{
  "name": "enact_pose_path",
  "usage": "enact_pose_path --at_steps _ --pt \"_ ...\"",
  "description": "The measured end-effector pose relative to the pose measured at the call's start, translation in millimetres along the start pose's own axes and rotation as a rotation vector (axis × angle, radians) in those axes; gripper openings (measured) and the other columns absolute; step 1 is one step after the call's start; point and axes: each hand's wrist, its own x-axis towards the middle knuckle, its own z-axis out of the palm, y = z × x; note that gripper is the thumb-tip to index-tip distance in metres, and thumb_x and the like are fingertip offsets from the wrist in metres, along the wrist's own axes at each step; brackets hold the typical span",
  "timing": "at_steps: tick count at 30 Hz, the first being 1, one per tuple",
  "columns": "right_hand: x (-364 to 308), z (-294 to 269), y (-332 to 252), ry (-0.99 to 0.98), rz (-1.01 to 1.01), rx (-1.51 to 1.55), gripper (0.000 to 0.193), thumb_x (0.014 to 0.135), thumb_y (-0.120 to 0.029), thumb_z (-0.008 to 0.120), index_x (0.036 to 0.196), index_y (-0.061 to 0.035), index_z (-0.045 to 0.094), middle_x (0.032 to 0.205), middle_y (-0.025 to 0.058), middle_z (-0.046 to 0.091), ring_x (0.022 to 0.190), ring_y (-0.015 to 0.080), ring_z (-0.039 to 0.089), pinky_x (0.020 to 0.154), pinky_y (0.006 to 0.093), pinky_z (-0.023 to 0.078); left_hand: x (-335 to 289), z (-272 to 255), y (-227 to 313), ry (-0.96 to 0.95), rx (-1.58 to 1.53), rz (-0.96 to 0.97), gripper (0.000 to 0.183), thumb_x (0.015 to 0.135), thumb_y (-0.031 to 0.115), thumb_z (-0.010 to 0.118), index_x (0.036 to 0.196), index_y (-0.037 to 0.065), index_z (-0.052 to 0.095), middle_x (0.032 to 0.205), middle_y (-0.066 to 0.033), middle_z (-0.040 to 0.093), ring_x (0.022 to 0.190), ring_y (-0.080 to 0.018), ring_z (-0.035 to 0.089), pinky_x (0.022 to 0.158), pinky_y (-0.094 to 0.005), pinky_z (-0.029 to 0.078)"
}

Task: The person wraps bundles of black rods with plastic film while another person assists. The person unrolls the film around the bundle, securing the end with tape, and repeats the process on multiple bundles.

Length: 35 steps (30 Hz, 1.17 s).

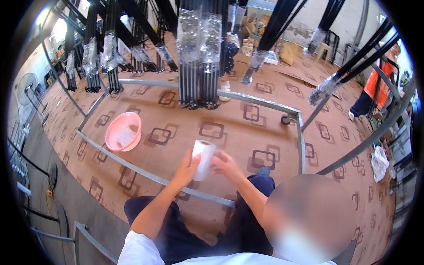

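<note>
My left hand (190, 168) is wrapped round a white, translucent roll of plastic film (203, 164), held nearly upright over the carpet in front of my knees. Its hollow core shows at the top. At the roll's right side is my right hand (225, 165), fingers curled in against its edge. Whether a film end lies between those fingertips is too small to make out. Beyond the roll hangs a bundle of black rods (198, 86), its middle wrapped in shiny clear film.
A grey metal rack frame (258, 102) on casters surrounds the space before me. A pink basin (125, 132) stands on the carpet at left. More film-wrapped black bundles (108, 57) hang at far left. A person in orange (382, 79) stands at right; another person's legs (227, 57) show behind the middle bundle.
</note>
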Motion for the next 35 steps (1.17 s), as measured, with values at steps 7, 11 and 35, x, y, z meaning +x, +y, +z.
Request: enact_pose_path --at_steps 7,11,35 --pt "1 -4 10 0.080 -0.023 -0.002 0.039 0.078 -0.028 0.058 0.104 -0.0019 0.044 0.085 0.0055 0.051 0.075 0.0133 0.053 0.061 0.0250 0.046 3 2 -11 -0.106 0.046 -0.113 0.044 0.088 0.038 0.039 0.118 0.005 0.041 0.102 -0.0102 0.053 0.092 -0.0156 0.049 0.078 -0.0298 0.041" --pt "-2 -7 7 0.043 -0.022 0.012 0.040 0.078 -0.027 0.058 0.105 -0.0020 0.042 0.083 0.0062 0.051 0.071 0.0142 0.054 0.059 0.0249 0.046 5 2 -7 -0.155 0.074 -0.021 0.047 0.089 0.039 0.037 0.120 0.003 0.036 0.102 -0.0138 0.053 0.091 -0.0188 0.050 0.079 -0.0314 0.040" --pt "-4 5 13 -0.053 0.083 -0.060 0.050 0.078 -0.028 0.058 0.117 -0.0034 0.038 0.088 0.0058 0.052 0.073 0.0131 0.053 0.062 0.0250 0.046 -5 -15 -30 -0.253 0.044 -0.026 0.054 0.088 0.042 0.035 0.127 0.005 0.028 0.107 -0.0146 0.049 0.097 -0.0182 0.047 0.083 -0.0295 0.037"
